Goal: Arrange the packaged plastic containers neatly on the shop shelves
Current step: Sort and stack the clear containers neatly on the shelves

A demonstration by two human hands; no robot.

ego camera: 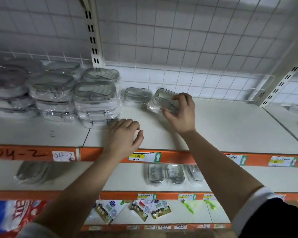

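stacked containers [95, 100] left on shelf [222, 131], single container [138, 95] right

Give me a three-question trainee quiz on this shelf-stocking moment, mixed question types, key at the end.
1. True or false: the left hand holds a container.
2. The plastic-wrapped oval clear container with a grey lid gripped by the right hand is: A tilted; B lying flat; C on a stack.
3. Fill in: the long shelf-edge strip is coloured ___.
Key: 1 false; 2 A; 3 orange.
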